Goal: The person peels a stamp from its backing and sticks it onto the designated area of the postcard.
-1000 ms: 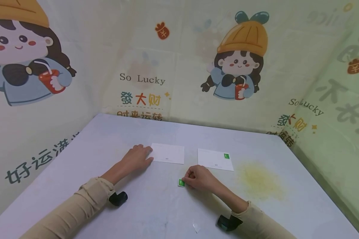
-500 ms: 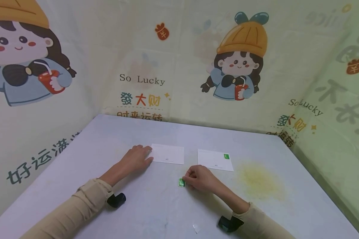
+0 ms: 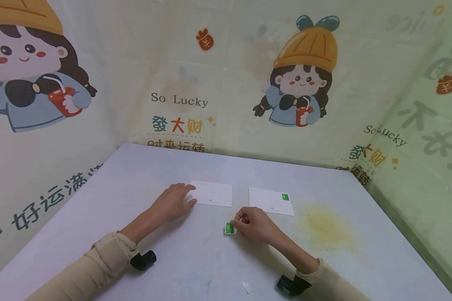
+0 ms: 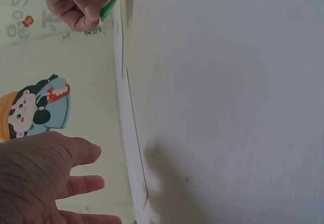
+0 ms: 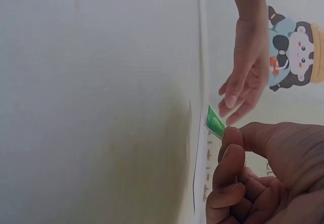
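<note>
the right hand (image 3: pixel 254 223) has a narrow pinch, thumb against finger, holding a small green stamp (image 3: pixel 229 228) by its edge. the stamp sticks out to the left of the fingertips, tilted above a pale table (image 3: pixel 196 259). beyond this grip and to its left lies a white card (image 3: pixel 212 194) with tiny print near its lower edge. the left hand (image 3: pixel 171 202), left of the grip, reaches to that card's left edge with thumb and fingers spread wide, holding nothing; whether it touches the card cannot be told. beyond the grip and to its right lies a stamped card (image 3: pixel 265 201), a second green stamp (image 3: pixel 285 196) in its upper right corner. right of the grip, a yellowish stain (image 3: pixel 329 228) marks the table.
</note>
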Tool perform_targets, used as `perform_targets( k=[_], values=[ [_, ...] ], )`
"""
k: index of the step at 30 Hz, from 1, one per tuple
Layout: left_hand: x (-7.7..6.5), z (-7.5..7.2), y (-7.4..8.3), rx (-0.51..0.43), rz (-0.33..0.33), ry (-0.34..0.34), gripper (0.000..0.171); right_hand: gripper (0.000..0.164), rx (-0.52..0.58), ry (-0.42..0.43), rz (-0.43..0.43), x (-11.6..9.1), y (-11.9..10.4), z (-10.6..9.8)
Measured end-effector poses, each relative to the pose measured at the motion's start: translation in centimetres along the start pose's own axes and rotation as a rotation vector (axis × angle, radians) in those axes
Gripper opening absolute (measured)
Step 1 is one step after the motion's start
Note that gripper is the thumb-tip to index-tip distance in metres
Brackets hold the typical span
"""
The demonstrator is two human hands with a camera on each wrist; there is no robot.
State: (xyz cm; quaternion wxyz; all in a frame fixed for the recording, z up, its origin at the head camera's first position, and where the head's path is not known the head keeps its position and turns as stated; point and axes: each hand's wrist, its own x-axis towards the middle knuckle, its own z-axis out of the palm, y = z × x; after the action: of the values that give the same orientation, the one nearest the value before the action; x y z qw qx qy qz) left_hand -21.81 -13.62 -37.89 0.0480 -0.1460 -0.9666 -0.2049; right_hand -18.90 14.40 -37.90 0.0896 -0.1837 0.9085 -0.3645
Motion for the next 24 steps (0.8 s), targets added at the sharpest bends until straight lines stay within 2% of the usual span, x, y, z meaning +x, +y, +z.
perform_targets(
  k=[6, 13, 24],
  values=[
    [-1.0, 0.1, 1.2, -0.042, 0.047, 0.025, 0.043, 0.014, -0.002, 0.027, -0.018, -0.6, -0.1, 0.0],
    [-2.3, 0.1, 3.0, -0.11, 0.044, 0.031, 0.038, 0.014, -0.024, 0.083, -0.074, -1.5, -0.6, 0.0],
    [-3.2, 0.2, 5.4, -0.28, 0.118, 0.062, 0.012, 0.012, -0.065, 0.205, -0.203, -2.7, -1.1, -0.2]
  ],
)
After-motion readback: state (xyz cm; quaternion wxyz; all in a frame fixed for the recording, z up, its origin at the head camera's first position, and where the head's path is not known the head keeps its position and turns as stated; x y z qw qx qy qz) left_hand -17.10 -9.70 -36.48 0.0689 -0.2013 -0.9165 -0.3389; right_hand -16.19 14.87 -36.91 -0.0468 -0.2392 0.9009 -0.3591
